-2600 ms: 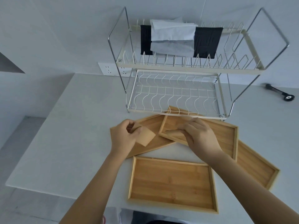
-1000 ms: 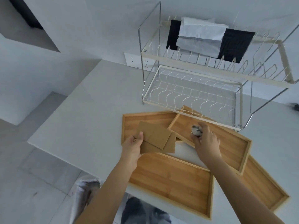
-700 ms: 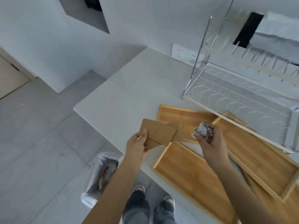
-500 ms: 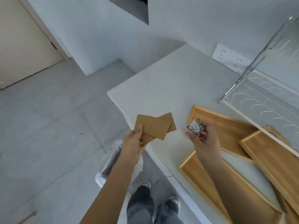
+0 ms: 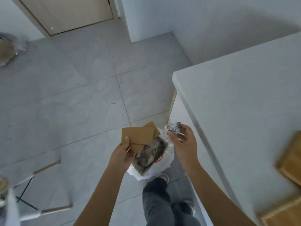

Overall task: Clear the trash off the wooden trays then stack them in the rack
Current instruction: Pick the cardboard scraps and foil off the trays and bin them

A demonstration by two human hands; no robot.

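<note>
My left hand [image 5: 122, 154] grips several flat brown cardboard pieces [image 5: 138, 136] by their lower corner, held over the floor beside the counter. My right hand [image 5: 184, 144] pinches a crumpled ball of foil [image 5: 173, 127] at its fingertips. Both hands hover above a white-lined trash bin [image 5: 151, 160] on the floor, which holds crumpled rubbish. Only the corners of two wooden trays [image 5: 288, 162] [image 5: 283, 214] show, blurred, at the right edge on the white counter [image 5: 244, 103]. The rack is out of view.
Grey tiled floor [image 5: 73, 95] fills the left side. A stool or frame with wooden legs [image 5: 47, 167] stands at the lower left. A door [image 5: 68, 12] is at the top. My legs and shoes [image 5: 162, 201] are beside the bin.
My view has swung left and down from the counter to the floor. Both hands carried the cardboard and the foil ball off the counter to above the trash bin.
</note>
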